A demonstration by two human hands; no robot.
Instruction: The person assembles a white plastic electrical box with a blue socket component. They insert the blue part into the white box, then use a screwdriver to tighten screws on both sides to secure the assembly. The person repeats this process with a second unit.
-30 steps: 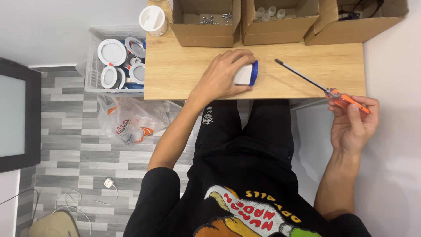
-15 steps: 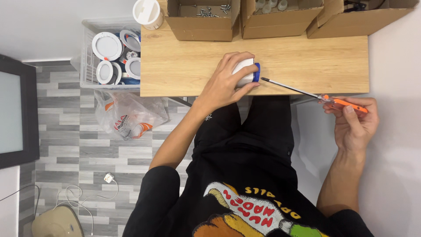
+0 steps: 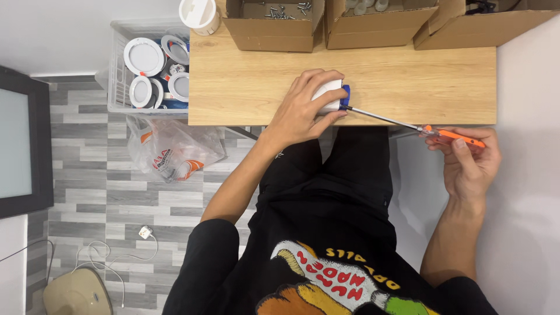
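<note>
A person seated at a wooden table (image 3: 245, 87) presses the left hand (image 3: 303, 111) down over a small white fitting with a blue end (image 3: 332, 97), fingers wrapped round its body so it is pinned near the table's near edge. The right hand (image 3: 466, 160), held off the table to the right, is closed round the orange handle of a long screwdriver (image 3: 420, 126), whose thin metal shaft slants up and left until its tip meets the blue end of the fitting.

The fitting looks like light, hard plastic with a smooth shell, likely to skid on the bare wood unless clamped from above, as here; its rounded white body is the natural place to grip, leaving the blue end free. The screwdriver is stiff and slim, best held at the handle.

Along the far edge of the table stand three open cardboard boxes (image 3: 274, 29); the left one holds loose screws, and what the others hold is hard to make out. A white round cup-like object (image 3: 199, 14) sits at the far left corner. Left of the table, a clear plastic crate (image 3: 119, 76) holds round white lamp fittings, with a crumpled plastic bag (image 3: 172, 149) on the grey tiled floor (image 3: 87, 175) just near it. A white plug and cable (image 3: 146, 233) lie further along the floor.
</note>
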